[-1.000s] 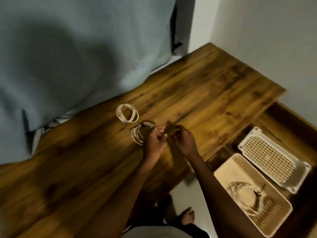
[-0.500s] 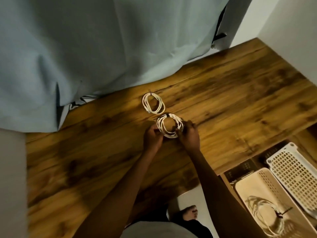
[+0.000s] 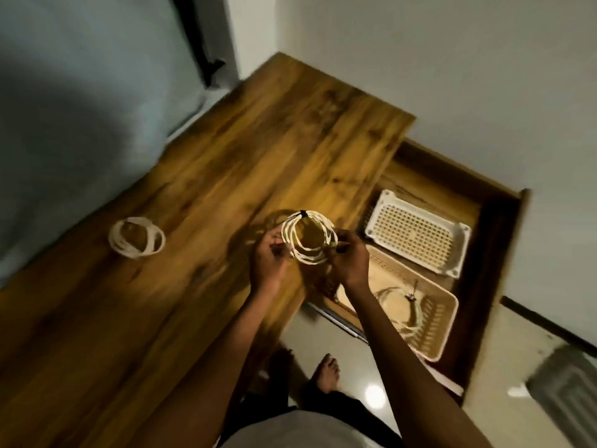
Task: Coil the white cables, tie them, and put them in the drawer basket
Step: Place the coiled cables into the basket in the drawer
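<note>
A coiled white cable (image 3: 309, 238), bound at its top by a black tie, is held up over the wooden table's right edge. My left hand (image 3: 268, 259) pinches its left side and my right hand (image 3: 350, 260) pinches its right side. A second white coil (image 3: 137, 237) lies flat on the table (image 3: 200, 176) to the left. In the open drawer to the right, a beige basket (image 3: 449, 321) holds another tied coil (image 3: 407, 306).
A white perforated basket (image 3: 416, 239) sits in the drawer beyond the beige one. The drawer's wooden front (image 3: 499, 286) juts out on the right. A pale blue curtain (image 3: 80, 92) hangs over the table's far left. My bare foot (image 3: 326, 371) stands on the floor below.
Both hands lifted the tied coil off the table and carried it right, toward the open drawer. The view swung right, so the drawer baskets now show fully.
</note>
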